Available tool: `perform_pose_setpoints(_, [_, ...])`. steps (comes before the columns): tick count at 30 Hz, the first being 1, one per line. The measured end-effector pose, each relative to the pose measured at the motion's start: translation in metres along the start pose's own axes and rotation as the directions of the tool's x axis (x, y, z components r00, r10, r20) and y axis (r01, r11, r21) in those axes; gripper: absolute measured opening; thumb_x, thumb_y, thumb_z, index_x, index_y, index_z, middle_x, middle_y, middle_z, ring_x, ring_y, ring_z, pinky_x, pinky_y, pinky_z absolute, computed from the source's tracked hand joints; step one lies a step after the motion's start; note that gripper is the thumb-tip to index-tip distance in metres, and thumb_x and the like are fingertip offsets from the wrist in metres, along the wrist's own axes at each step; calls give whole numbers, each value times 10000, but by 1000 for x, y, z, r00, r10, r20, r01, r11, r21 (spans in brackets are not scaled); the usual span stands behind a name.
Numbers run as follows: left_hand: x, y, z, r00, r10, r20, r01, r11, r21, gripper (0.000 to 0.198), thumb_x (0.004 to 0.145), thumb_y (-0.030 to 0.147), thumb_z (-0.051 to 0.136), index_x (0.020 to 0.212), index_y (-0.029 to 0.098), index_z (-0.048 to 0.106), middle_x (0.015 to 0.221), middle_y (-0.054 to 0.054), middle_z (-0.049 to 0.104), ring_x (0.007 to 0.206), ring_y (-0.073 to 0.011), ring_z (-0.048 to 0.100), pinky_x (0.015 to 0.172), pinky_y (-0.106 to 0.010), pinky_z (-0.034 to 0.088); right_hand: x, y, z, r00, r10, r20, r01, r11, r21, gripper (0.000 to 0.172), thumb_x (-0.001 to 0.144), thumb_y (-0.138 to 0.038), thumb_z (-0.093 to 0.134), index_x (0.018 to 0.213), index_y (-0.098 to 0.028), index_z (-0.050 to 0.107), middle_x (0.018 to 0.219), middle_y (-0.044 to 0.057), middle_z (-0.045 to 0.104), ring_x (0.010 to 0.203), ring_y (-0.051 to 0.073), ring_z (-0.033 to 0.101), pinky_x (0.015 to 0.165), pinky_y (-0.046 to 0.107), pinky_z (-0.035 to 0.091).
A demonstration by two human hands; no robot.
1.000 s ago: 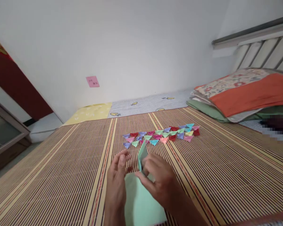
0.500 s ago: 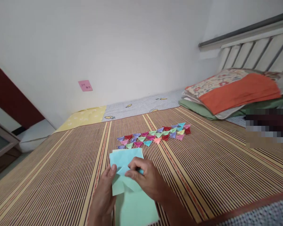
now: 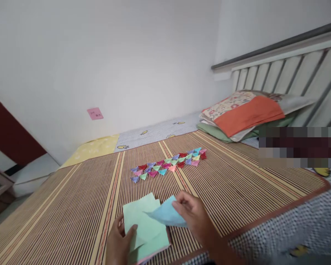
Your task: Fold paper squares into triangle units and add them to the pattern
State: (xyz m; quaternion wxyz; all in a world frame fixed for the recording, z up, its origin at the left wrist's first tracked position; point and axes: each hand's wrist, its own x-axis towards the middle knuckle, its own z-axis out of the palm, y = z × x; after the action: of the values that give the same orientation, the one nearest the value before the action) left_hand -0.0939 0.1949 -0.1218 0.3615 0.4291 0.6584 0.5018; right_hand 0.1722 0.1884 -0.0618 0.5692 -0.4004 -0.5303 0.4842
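A blue sheet of paper (image 3: 165, 213) is pinched by its right edge between the thumb and fingers of my right hand (image 3: 195, 215). Its left tip reaches over some pale green paper sheets (image 3: 138, 217). My left hand (image 3: 120, 239) grips the green sheets at their left edge, thumb on top. More green paper lies under them, with a pinkish edge at the bottom. Beyond my hands, small folded paper triangles (image 3: 156, 168) in blue, pink, red, green and other colours lie in slanting rows on the striped mat (image 3: 226, 198).
Pillows with an orange panel (image 3: 248, 116) are stacked at the far right, beside a white slatted headboard (image 3: 264, 77). A pink note (image 3: 95, 113) is on the wall. Patterned bedding (image 3: 146, 130) shows past the mat's far edge.
My right hand has moved right with the blue sheet, lifting it off the green paper. The green sheets in my left hand are now uncovered. The whole view has shifted.
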Motion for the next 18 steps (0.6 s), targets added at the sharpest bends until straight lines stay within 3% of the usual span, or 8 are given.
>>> perform_pose_setpoints(2, [0,-5,-1,994,88,-58,-78,985,154,632,649,412,811,1190,159,606,856,-121,794,820,-356,771,693,-425,597,-26,-1,-34,987,101,-126,-99,995,22,390,840,-518,678,676,-216,495,604,-61,379,553,119,356,519,242,291])
perform_pose_setpoints(4, [0,-8,-2,979,182,-94,-141,932,332,664,662,462,768,1228,156,603,854,-112,778,834,-371,759,700,-440,584,-54,1,-71,939,203,-279,-209,978,9,390,748,-552,746,671,-217,560,592,-46,466,560,142,434,524,248,356])
perform_pose_setpoints(6, [0,-8,-4,978,200,-52,-164,906,391,673,723,525,703,1276,160,585,925,-116,768,795,-348,751,663,-429,579,-81,3,-104,863,284,-417,-303,953,21,371,711,-573,756,675,-229,620,619,-13,576,614,196,547,560,273,445])
perform_pose_setpoints(9, [-1,-3,-11,983,182,4,-170,909,380,630,731,568,664,1194,143,618,946,-136,750,790,-341,738,646,-424,582,-112,4,-138,727,398,-560,-402,907,123,298,636,-518,808,732,-254,710,819,48,741,870,299,682,731,323,555])
perform_pose_setpoints(10, [-1,0,-14,978,210,-9,-188,896,402,624,724,574,657,1166,134,630,978,-157,745,834,-357,736,685,-446,587,-118,2,-144,701,414,-581,-401,902,160,288,606,-504,821,714,-259,714,836,61,757,872,313,691,745,341,568])
perform_pose_setpoints(14, [-19,1,-27,908,413,-72,-323,799,507,675,746,607,610,1192,100,644,1227,-246,690,1112,-433,667,865,-542,570,-123,-12,-149,691,411,-595,-356,909,215,307,575,-530,819,691,-269,705,776,63,751,823,324,695,687,363,581])
perform_pose_setpoints(18, [-68,-33,-28,910,414,-2,-376,830,412,462,845,552,552,1141,237,716,1188,-139,750,1085,-373,710,780,-458,620,-115,-26,-143,710,385,-590,-318,923,219,349,548,-530,854,674,-250,688,666,28,691,717,273,658,628,324,556])
